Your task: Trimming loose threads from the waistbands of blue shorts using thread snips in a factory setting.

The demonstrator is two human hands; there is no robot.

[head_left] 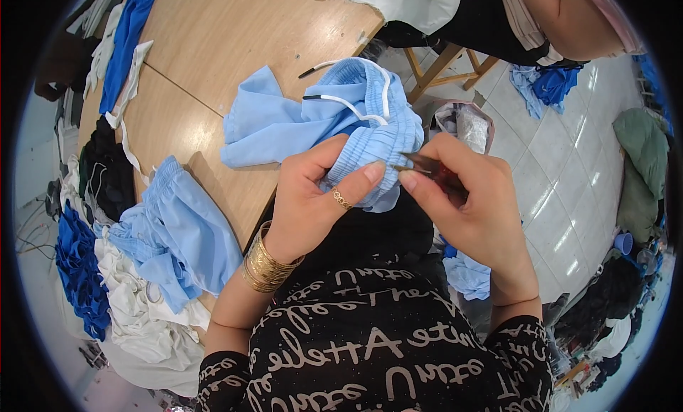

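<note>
Light blue shorts [327,117] with a gathered elastic waistband and a white drawstring with black tips lie partly on the table's edge. My left hand [309,191], wearing a ring and gold bangles, grips the waistband with its thumb on top. In my right hand [473,191] is a pair of small thread snips [421,164], mostly hidden by the fingers. Their blades point left and are at the waistband, close to my left thumb. Whether the blades touch the fabric I cannot tell.
On the wooden table [235,49], another pair of light blue shorts [188,220] lies at the left, beside white cloth [146,309] and dark blue cloth [78,270]. Another person's arm [576,20] shows at the top right. Blue garments [551,85] lie on the tiled floor.
</note>
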